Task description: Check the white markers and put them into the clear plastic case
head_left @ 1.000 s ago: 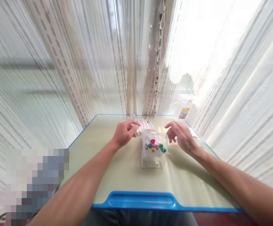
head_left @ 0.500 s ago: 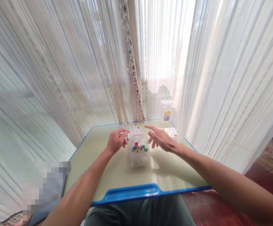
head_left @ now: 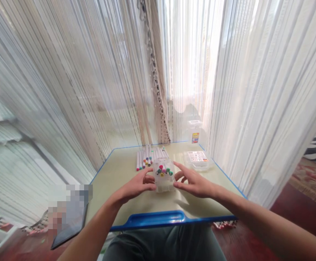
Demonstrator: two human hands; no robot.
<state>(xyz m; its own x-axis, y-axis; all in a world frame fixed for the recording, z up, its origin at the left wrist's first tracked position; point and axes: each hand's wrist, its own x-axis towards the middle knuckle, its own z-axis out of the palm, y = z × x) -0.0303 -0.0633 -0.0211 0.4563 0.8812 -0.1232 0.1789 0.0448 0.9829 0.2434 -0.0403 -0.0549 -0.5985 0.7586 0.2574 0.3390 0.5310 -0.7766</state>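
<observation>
On the pale green tabletop (head_left: 214, 195), near the middle, the clear plastic box (head_left: 164, 186) stands between my left hand (head_left: 136, 185) and my right hand (head_left: 194, 183), with markers (head_left: 161, 167) in it showing red, pink, green and yellow ends toward me. My fingers are spread and curved, with the tips of both hands at the box's opposite sides, though I cannot tell whether either one is actually gripping it. Just beyond lie loose white-barrelled markers (head_left: 154, 154) side by side, and a transparent case (head_left: 197, 157) with a printed sheet sits to their right.
</observation>
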